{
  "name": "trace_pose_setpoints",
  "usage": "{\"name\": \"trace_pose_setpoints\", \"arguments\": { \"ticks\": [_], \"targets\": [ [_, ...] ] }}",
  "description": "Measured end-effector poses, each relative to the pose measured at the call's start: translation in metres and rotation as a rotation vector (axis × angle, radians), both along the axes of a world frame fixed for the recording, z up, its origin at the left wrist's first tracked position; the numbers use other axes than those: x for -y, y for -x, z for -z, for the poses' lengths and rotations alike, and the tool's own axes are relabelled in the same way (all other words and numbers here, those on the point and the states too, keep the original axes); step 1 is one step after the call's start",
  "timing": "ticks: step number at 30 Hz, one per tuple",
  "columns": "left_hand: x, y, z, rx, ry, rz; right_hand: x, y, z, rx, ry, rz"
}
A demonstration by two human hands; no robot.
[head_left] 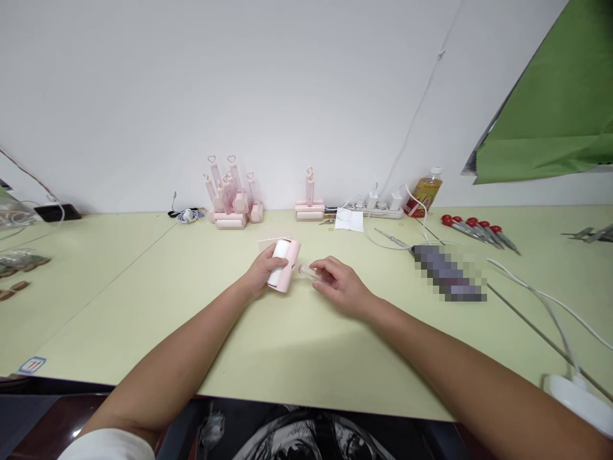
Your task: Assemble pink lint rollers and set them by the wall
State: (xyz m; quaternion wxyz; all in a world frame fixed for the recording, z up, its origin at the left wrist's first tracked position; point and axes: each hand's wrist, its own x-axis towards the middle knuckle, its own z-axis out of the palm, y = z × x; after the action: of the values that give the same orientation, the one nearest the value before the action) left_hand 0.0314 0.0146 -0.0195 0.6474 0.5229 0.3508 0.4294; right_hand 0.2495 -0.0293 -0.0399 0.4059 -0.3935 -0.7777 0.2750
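Observation:
My left hand [265, 269] is closed around a pink lint roller head [287, 271] with a white sticky roll in it, held tilted above the table. Just to its right, my right hand [342, 284] grips a clear lint roller handle [309, 272], its tip pointing at the pink side of the head. A small gap seems to lie between the two, though whether they touch is hard to tell. Fingers cover most of the handle. Behind the left hand, a pale pink flat piece [268, 243] is partly hidden.
Several upright pink lint rollers [230, 198] stand by the wall, with another group [310, 207] further right. Also along the back are a white paper [349, 219], power strip [383, 212] and drink bottle [425, 195]. Red-ended tools [479, 230], a blurred dark object [447, 273] and cables lie right.

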Motion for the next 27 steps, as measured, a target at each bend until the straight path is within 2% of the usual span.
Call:
{"name": "trace_pose_setpoints", "arguments": {
  "ticks": [4,6,8,11,15,19,23,27],
  "targets": [
    [0.000,0.000,-0.001,0.004,0.009,-0.010,-0.002,0.003,0.000,-0.473,0.499,-0.041],
    [0.001,0.000,-0.001,-0.002,0.018,-0.018,-0.005,0.002,-0.001,-0.663,0.678,-0.043],
    [0.001,-0.001,-0.001,-0.011,0.023,-0.019,-0.007,0.000,-0.003,-0.757,0.760,-0.043],
    [0.001,-0.001,-0.002,-0.017,0.018,-0.016,-0.010,-0.002,-0.004,-0.791,0.798,-0.049],
    [0.000,0.000,-0.002,-0.017,0.012,-0.016,-0.008,-0.001,-0.002,-0.700,0.797,-0.101],
    [0.000,-0.001,-0.001,-0.019,0.018,-0.008,-0.002,0.002,-0.003,-0.430,0.742,-0.145],
    [-0.001,0.000,0.002,-0.028,0.016,0.017,0.004,0.002,-0.007,-0.200,0.645,-0.123],
    [-0.002,0.001,0.007,-0.062,-0.015,0.047,0.010,0.003,-0.015,-0.047,0.620,-0.111]
  ]
}}
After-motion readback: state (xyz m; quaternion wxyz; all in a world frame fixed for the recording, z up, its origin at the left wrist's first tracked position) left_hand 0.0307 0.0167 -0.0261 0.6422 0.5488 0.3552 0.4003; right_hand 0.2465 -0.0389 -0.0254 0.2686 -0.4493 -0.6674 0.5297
